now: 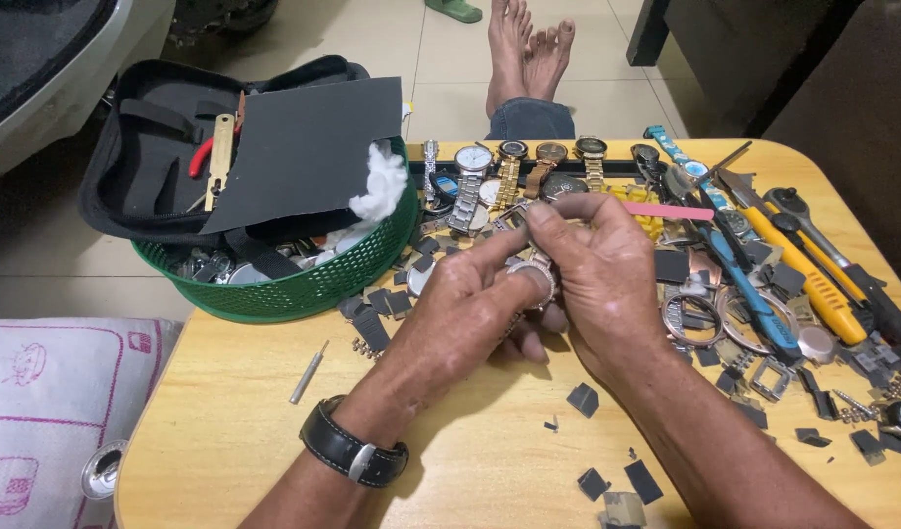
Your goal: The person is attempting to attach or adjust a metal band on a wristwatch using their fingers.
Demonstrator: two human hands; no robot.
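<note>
- Two hands meet over the middle of a wooden table, both curled tight round one small watch case.
- Left hand grips the round silvery case from below and the side, with the fingertips bent in over its rim. That wrist wears a black strap with a metal buckle.
- Right hand is closed down over the top of the same case, thumb and forefinger pinched together just above it. Can't tell whether there's something tiny in that pinch.
- The case itself sits between the two hands, raised a bit off the tabletop, mostly hidden by fingers.
- Just behind the hands a row of wristwatches lies side by side, in steel and gold tones.
- To the left there's a green plastic basket holding a dark sheet, a wad of white cotton and an open black tool pouch.
- Off to the right is a jumble of tools, including a yellow-handled screwdriver and a blue-handled tool, plus loose watch rings.
- Small dark squares are scattered over the table near the forearms, and a thin metal pin lies left of the left arm.
</note>
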